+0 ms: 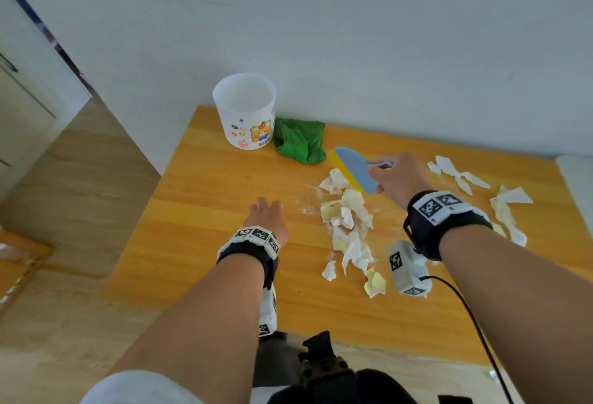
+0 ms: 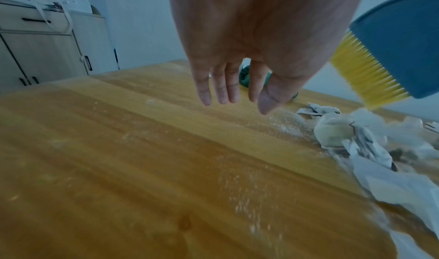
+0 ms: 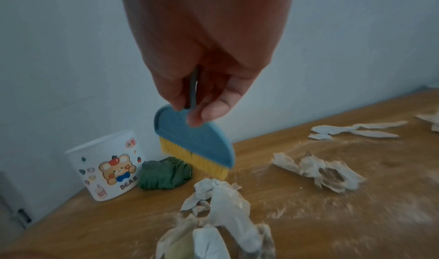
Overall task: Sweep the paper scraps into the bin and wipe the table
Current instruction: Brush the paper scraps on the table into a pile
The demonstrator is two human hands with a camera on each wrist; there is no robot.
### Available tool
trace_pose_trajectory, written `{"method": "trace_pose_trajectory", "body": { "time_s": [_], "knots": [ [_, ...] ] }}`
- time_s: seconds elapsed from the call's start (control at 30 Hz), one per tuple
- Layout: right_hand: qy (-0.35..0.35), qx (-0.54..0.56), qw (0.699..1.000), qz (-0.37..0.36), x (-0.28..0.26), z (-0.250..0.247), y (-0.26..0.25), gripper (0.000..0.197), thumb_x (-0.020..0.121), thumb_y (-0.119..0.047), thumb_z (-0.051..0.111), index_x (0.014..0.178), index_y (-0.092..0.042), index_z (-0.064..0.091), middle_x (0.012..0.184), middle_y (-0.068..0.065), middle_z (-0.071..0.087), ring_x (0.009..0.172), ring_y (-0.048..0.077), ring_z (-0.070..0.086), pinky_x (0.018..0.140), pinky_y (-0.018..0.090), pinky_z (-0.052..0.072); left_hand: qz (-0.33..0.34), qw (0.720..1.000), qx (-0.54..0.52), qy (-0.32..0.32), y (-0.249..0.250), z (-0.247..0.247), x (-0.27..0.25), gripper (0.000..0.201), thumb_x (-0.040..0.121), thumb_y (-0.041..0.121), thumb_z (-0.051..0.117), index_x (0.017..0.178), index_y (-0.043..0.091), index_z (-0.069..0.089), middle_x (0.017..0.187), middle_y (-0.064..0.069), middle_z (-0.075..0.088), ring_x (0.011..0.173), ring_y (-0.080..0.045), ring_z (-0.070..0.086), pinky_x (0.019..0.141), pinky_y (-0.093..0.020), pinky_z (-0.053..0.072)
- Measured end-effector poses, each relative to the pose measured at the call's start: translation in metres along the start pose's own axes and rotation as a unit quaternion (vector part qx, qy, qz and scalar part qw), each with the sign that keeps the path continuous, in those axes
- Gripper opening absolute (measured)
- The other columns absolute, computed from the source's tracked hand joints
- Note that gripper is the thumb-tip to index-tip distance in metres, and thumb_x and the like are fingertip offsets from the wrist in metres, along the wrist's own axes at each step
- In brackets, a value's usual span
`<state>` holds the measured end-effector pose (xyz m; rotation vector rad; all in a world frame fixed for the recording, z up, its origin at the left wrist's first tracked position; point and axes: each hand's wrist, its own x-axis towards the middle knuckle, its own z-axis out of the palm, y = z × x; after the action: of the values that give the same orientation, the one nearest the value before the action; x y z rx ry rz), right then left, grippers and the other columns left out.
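My right hand (image 1: 393,175) (image 3: 204,98) grips the handle of a small blue brush (image 1: 356,167) (image 3: 197,141) (image 2: 401,53) with yellow bristles, held just above the far end of a heap of white and pale-yellow paper scraps (image 1: 349,224) (image 3: 218,206) (image 2: 356,141). More scraps (image 1: 507,201) (image 3: 351,130) lie to the right. My left hand (image 1: 268,214) (image 2: 232,86) hovers flat over the wooden table (image 1: 224,227), fingers straight, holding nothing, left of the heap. The white bin (image 1: 245,111) (image 3: 106,165) with a bear sticker stands upright at the back, a crumpled green cloth (image 1: 300,140) (image 3: 166,173) beside it.
White dust is scattered on the table (image 2: 280,124) around the heap. A wall runs right behind the table. The table's left edge drops to a wooden floor (image 1: 80,185), with a cabinet (image 2: 42,53) beyond. A black cable (image 1: 465,307) trails from my right wrist.
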<state>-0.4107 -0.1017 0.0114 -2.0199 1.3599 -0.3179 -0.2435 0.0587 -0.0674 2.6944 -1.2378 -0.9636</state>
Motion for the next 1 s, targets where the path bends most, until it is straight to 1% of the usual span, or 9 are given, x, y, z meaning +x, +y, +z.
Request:
{"method": "trace_pose_trajectory", "body": {
  "time_s": [0.07, 0.2, 0.33, 0.4, 0.53, 0.63, 0.77, 0.87, 1.0],
  "knots": [
    [0.002, -0.079, 0.997, -0.027, 0.010, 0.001, -0.005, 0.027, 0.093, -0.020, 0.053, 0.114, -0.022, 0.069, 0.069, 0.003, 0.065, 0.057, 0.021, 0.059, 0.048, 0.025, 0.043, 0.008, 1.000, 0.003, -0.005, 0.002, -0.006, 0.013, 0.055, 0.093, 0.002, 0.047, 0.145, 0.015, 0.036, 0.149, -0.013, 0.025, 0.134, -0.033, 0.031, 0.096, -0.040, 0.047],
    [0.004, -0.166, 0.986, -0.034, 0.031, -0.001, 0.000, 0.031, 0.096, -0.021, 0.049, 0.121, -0.022, 0.067, 0.074, 0.000, 0.063, 0.049, 0.015, 0.049, 0.044, 0.024, 0.038, 0.039, 0.999, 0.011, -0.006, 0.014, -0.020, 0.041, 0.052, 0.094, 0.005, 0.049, 0.144, 0.015, 0.038, 0.145, -0.012, 0.030, 0.131, -0.031, 0.035, 0.098, -0.039, 0.045],
    [0.049, -0.153, 0.987, 0.006, 0.041, -0.017, 0.017, 0.032, 0.095, -0.018, 0.049, 0.122, -0.019, 0.067, 0.084, 0.007, 0.070, 0.057, 0.023, 0.056, 0.050, 0.027, 0.043, 0.083, 0.996, 0.013, 0.014, 0.032, -0.027, 0.063, 0.050, 0.094, 0.007, 0.049, 0.142, 0.017, 0.043, 0.141, -0.011, 0.035, 0.129, -0.029, 0.038, 0.100, -0.037, 0.044],
    [0.075, -0.172, 0.982, 0.029, 0.043, -0.031, 0.027, 0.030, 0.095, -0.019, 0.048, 0.118, -0.021, 0.067, 0.082, 0.007, 0.068, 0.062, 0.025, 0.056, 0.050, 0.027, 0.041, 0.099, 0.995, 0.012, 0.014, 0.044, -0.027, 0.071, 0.049, 0.094, 0.007, 0.049, 0.141, 0.018, 0.044, 0.141, -0.010, 0.036, 0.130, -0.028, 0.037, 0.103, -0.038, 0.043],
    [0.118, -0.289, 0.943, 0.115, 0.049, -0.056, 0.059, 0.027, 0.095, -0.026, 0.045, 0.106, -0.022, 0.070, 0.080, 0.006, 0.065, 0.064, 0.026, 0.053, 0.052, 0.025, 0.038, 0.124, 0.992, 0.014, 0.009, 0.071, -0.021, 0.077, 0.046, 0.095, 0.012, 0.050, 0.140, 0.020, 0.044, 0.141, -0.009, 0.037, 0.131, -0.028, 0.036, 0.104, -0.039, 0.043],
    [0.080, -0.354, 0.919, 0.156, 0.054, -0.060, 0.082, 0.029, 0.097, -0.027, 0.042, 0.088, -0.016, 0.067, 0.064, 0.003, 0.054, 0.052, 0.020, 0.047, 0.051, 0.025, 0.036, 0.115, 0.993, 0.018, 0.005, 0.082, -0.017, 0.082, 0.047, 0.096, 0.012, 0.050, 0.141, 0.020, 0.043, 0.143, -0.009, 0.036, 0.133, -0.028, 0.035, 0.106, -0.040, 0.041],
    [0.013, -0.350, 0.929, 0.116, 0.054, -0.048, 0.094, 0.044, 0.098, -0.031, 0.041, 0.056, -0.015, 0.043, 0.053, 0.002, 0.042, 0.044, 0.017, 0.039, 0.044, 0.023, 0.026, 0.069, 0.997, 0.027, 0.014, 0.088, -0.009, 0.081, 0.046, 0.097, 0.014, 0.048, 0.142, 0.018, 0.043, 0.143, -0.009, 0.035, 0.132, -0.029, 0.035, 0.105, -0.041, 0.042],
    [-0.030, -0.328, 0.940, 0.086, 0.054, -0.044, 0.094, 0.045, 0.098, -0.031, 0.041, 0.056, -0.014, 0.039, 0.054, 0.002, 0.044, 0.046, 0.017, 0.041, 0.044, 0.024, 0.027, 0.037, 0.999, 0.033, 0.017, 0.094, -0.004, 0.078, 0.044, 0.096, 0.013, 0.047, 0.140, 0.015, 0.044, 0.142, -0.011, 0.036, 0.132, -0.031, 0.035, 0.103, -0.042, 0.043],
    [-0.059, -0.277, 0.958, 0.052, 0.053, -0.042, 0.090, 0.046, 0.096, -0.026, 0.045, 0.055, -0.013, 0.031, 0.051, 0.002, 0.032, 0.043, 0.017, 0.030, 0.044, 0.025, 0.021, 0.014, 0.999, 0.026, 0.022, 0.099, 0.000, 0.076, 0.044, 0.095, 0.013, 0.049, 0.138, 0.014, 0.044, 0.143, -0.012, 0.036, 0.132, -0.032, 0.035, 0.102, -0.043, 0.044]
  ]
}}
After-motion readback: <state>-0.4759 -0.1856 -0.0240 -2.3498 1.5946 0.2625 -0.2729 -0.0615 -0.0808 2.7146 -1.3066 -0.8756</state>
